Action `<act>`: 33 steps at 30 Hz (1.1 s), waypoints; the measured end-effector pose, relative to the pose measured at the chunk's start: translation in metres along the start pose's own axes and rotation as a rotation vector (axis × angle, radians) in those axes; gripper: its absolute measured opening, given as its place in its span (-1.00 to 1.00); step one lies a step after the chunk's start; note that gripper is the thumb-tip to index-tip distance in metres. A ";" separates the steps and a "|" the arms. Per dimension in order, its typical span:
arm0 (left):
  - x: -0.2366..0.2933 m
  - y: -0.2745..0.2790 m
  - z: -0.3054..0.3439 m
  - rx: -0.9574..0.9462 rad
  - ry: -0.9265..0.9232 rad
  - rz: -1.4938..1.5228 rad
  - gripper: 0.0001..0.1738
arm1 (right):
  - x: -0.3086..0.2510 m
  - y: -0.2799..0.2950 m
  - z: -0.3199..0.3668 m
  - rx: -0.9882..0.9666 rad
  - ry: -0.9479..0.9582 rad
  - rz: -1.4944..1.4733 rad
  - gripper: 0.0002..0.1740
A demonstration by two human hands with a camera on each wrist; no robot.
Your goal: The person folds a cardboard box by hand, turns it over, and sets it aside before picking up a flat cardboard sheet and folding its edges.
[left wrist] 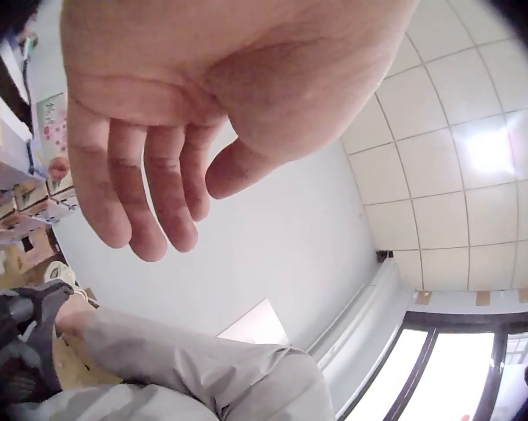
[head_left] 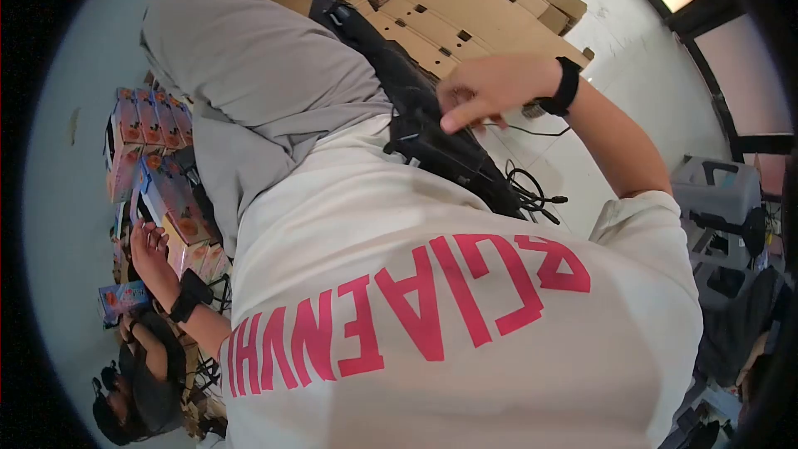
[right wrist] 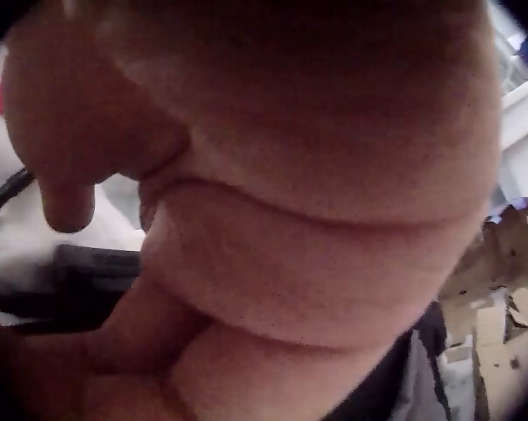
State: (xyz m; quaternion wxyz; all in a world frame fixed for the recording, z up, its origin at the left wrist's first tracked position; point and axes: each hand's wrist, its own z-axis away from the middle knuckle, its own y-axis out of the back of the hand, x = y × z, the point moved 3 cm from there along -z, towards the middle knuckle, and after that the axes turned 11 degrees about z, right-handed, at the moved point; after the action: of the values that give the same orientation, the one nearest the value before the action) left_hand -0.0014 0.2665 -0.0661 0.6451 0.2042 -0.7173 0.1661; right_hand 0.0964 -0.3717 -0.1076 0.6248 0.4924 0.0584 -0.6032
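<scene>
In the head view a long black fabric bag [head_left: 416,96] lies along the lap, against the white shirt. My right hand [head_left: 499,87] is over its near part, thumb out and fingers loosely bent; whether it touches the fabric is unclear. From the right wrist, that hand [right wrist: 290,202] fills the picture, with part of the black bag [right wrist: 97,267] beyond a gap between thumb and fingers. My left hand [head_left: 154,254] hangs beside stacked patterned boxes [head_left: 154,120]. Its fingers hang relaxed and apart, holding nothing, in the left wrist view [left wrist: 220,114].
Flattened cardboard [head_left: 465,8] covers floor beyond the bag. Black cables [head_left: 532,191] trail from the bag's near end. Grey plastic containers [head_left: 719,191] stand at the right. Another person [head_left: 150,357] is at the lower left, near the boxes.
</scene>
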 end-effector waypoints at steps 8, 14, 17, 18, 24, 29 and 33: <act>-0.006 0.028 -0.015 0.057 0.021 -0.480 -0.53 | 0.011 0.017 -0.051 -0.029 0.415 0.150 -0.53; -0.143 0.145 -0.092 0.093 0.258 -1.519 0.07 | -0.054 0.062 -0.052 0.210 0.309 0.122 -0.81; -0.137 0.131 -0.086 0.292 0.233 -1.385 0.19 | -0.081 0.084 -0.048 0.344 0.405 0.081 -0.84; -0.107 0.096 -0.071 0.230 0.308 -1.526 0.25 | -0.095 0.092 -0.045 0.380 0.390 0.027 -0.84; -0.081 0.108 -0.066 0.257 0.233 -1.196 0.36 | -0.201 0.137 -0.025 0.174 0.889 0.095 -0.74; -0.022 0.092 0.005 0.239 0.156 -0.169 0.00 | -0.235 0.103 -0.063 0.332 0.884 -0.135 -0.82; 0.034 0.038 0.049 0.122 -0.122 -0.120 -0.18 | -0.253 0.064 -0.116 0.259 0.763 -0.251 -0.45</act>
State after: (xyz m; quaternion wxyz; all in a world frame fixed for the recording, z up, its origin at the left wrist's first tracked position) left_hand -0.0661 0.2720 -0.0369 0.5954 0.2955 -0.7302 0.1578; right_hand 0.1421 -0.1294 0.0370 0.4129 0.7441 0.2689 -0.4512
